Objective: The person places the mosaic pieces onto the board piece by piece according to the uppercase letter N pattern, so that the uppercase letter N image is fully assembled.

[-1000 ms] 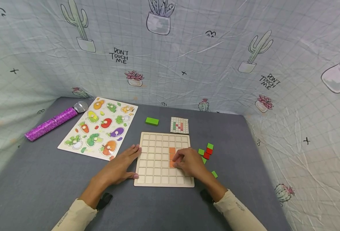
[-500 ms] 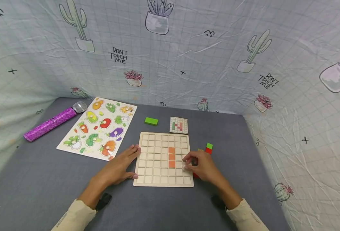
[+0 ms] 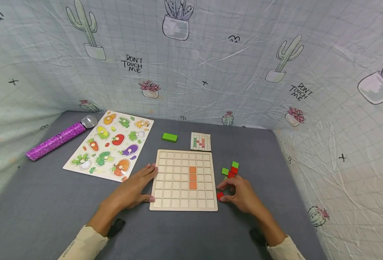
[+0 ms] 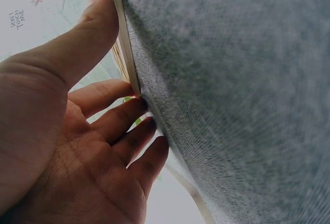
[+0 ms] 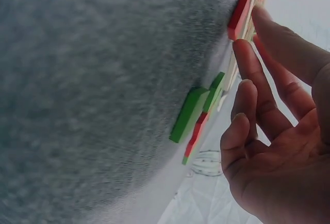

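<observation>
A wooden grid board (image 3: 172, 195) lies on the grey table, with a column of 3 orange square tiles (image 3: 192, 177) in its cells. My left hand (image 3: 131, 187) rests along its left edge, fingers extended; the left wrist view shows thumb and fingertips at the board's side. Beyond the board's right edge, my right hand (image 3: 241, 193) hovers over a red tile (image 3: 220, 196), thumb and fingers spread apart. In the right wrist view this red tile (image 5: 238, 17) lies beside the thumb tip, with nothing pinched. Green and red tiles (image 3: 235, 169) lie behind that hand, some partly hidden.
A small pattern card (image 3: 200, 141) and a green block (image 3: 169, 137) are behind the board. At the left lie a vegetable puzzle board (image 3: 113, 144) and a glittery purple microphone (image 3: 58, 141). A printed cloth (image 3: 185, 72) hangs around the table.
My right hand has moved off the orange tiles, right across the board's edge to the red tile. All 3 orange tiles are now uncovered. The left hand has stayed at the board's edge.
</observation>
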{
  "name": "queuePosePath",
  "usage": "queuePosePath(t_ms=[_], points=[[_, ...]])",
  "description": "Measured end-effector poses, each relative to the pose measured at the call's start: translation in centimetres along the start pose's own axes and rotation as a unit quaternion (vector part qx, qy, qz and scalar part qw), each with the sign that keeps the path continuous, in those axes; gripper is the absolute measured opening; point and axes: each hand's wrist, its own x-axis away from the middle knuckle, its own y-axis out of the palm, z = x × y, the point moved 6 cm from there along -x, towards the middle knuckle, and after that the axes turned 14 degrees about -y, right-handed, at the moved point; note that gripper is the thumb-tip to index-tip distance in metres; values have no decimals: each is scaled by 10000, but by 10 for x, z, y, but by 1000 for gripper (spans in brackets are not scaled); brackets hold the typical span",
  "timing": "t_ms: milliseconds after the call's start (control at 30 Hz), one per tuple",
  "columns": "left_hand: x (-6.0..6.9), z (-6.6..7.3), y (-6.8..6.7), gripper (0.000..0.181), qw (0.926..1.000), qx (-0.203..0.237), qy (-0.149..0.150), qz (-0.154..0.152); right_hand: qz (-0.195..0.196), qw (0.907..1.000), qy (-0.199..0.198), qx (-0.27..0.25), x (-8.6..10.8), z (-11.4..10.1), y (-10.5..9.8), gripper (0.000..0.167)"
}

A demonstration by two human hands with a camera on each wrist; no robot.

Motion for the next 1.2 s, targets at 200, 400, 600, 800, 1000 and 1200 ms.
queuePosePath(t_ms=[200,400,600,800,1000,1200], points=[[1,0,0,99,10000,25,-7,4,-131,9998,119,121,2,4,4,33],[1,0,1,99,10000,42,-21,-68,-197,9997,117,115,0,3,7,30],[2,0,0,99,10000,18,-22,-26,-272,9992,-108,256,0,1,7,29],[1,0,0,99,10000,42,-30,-37,-180,9994,-279,135,-1,0,4,29],[1,0,0,98,10000,25,-44,-45,-122,9999,30,-115,-5,-2,2,24],[0,0,0,99,9999,2,-95,-77,32,9996,248,-144,-12,-14,4,22]])
